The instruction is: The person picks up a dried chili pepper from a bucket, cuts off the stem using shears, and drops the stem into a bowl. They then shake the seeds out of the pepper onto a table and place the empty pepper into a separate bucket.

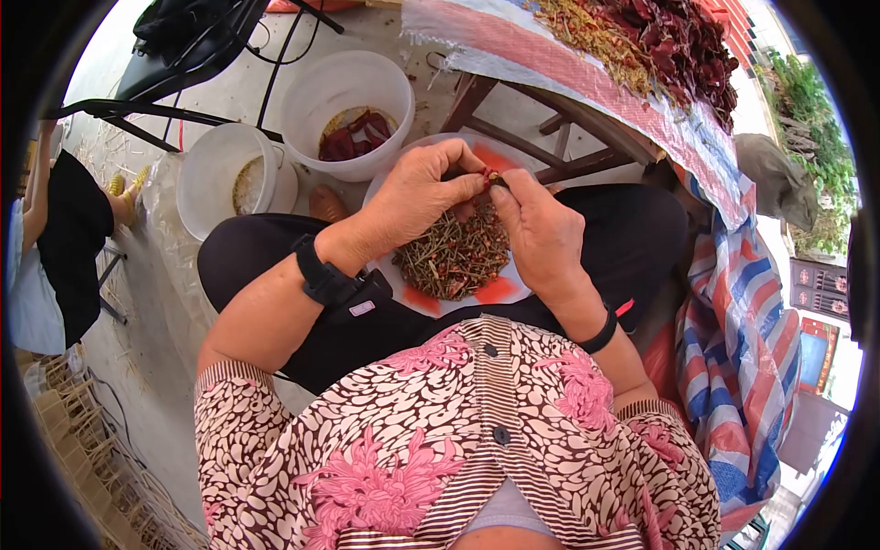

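Between my two hands is a small dried red chili [492,174], partly covered by the fingertips. My left hand [423,188] pinches its left side, and my right hand [543,220] grips it from the right with thumb and fingers closed. Right below them, a pale basin [513,291] with orange-red patches rests at my lap. It holds a heap of brownish chili stems [449,255] mixed with red bits.
Ahead to the left stand a white bucket [298,101] with dark red chili pods and a smaller bucket [197,197]. A wooden-framed table [587,124] carries a striped sheet [495,41] heaped with dried chilies [674,50]. A black chair [197,69] and another seated person [69,238] are at left.
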Demonstrator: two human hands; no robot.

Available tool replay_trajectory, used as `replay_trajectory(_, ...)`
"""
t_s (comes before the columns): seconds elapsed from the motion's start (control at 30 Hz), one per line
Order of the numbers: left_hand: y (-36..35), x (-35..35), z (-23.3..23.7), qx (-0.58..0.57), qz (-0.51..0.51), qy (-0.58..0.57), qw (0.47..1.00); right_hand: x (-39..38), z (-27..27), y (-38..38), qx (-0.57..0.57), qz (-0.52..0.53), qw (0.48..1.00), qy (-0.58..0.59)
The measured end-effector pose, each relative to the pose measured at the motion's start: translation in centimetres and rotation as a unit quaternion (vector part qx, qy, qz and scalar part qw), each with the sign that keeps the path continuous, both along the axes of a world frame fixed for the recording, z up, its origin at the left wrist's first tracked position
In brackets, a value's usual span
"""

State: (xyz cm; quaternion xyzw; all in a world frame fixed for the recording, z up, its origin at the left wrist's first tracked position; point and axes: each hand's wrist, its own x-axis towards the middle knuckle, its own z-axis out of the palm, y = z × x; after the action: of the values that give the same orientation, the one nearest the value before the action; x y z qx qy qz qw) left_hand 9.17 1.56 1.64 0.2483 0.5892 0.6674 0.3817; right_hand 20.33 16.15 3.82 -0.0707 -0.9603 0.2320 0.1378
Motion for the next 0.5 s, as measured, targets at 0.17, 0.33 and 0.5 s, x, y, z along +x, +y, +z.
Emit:
replay_trajectory(0.17,0.0,-0.3,-0.1,0.034,-0.021,0.009,0.999,-0.5,-1.3,1.4,-0.5,0.059,0.86,-0.079)
replay_trajectory(0.33,-0.3,-0.6,0.2,0.072,-0.059,-0.001,0.996,0.2,0.3,1.9,-0.758,0.053,0.627,-0.17)
replay_trajectory(0.5,-0.4,-0.4,0.7,0.051,-0.069,-0.047,0.995,0.5,-0.4,2.3,-0.631,0.067,0.76,-0.137)
